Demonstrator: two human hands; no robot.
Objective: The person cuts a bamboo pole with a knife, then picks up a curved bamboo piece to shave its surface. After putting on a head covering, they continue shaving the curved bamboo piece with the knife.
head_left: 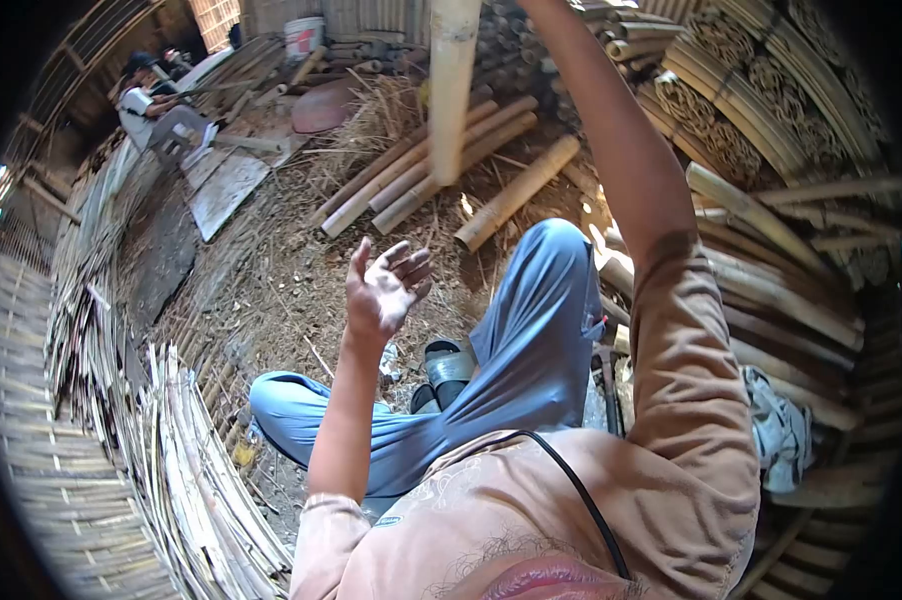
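Note:
My left hand is raised in front of my left knee, palm up, with its fingers spread and nothing in them. My right arm reaches up past the top edge of the view, so the right hand is hidden. A thick bamboo pole stands upright ahead of me, its lower end showing and its top cut off by the frame. It is apart from my left hand. Whether my right hand touches it cannot be seen.
Cut bamboo poles lie on the ground ahead. Split bamboo strips are heaped at left, and bundled bamboo is stacked at right. A handled tool lies beside my right leg. Another person sits at far left near a white bucket.

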